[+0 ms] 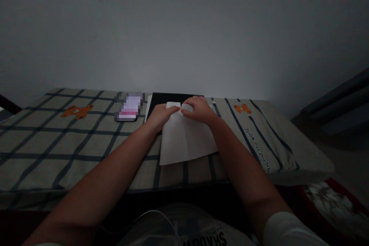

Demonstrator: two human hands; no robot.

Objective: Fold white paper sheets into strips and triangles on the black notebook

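A white sheet of paper point(186, 140) lies on a checked cloth, its near edge toward me and a crease running down its middle. My left hand point(160, 116) and my right hand point(198, 110) meet at the sheet's far end. Both pinch the folded top edge between thumb and fingers. Under the far end of the paper lies a dark flat book or pad point(173, 99), partly hidden by my hands.
The checked cloth point(66, 138) with orange bear prints covers a low table against a pale wall. A phone point(129, 107) lies left of the dark pad. The table's right edge drops to a floor with a red-rimmed mat point(334, 203).
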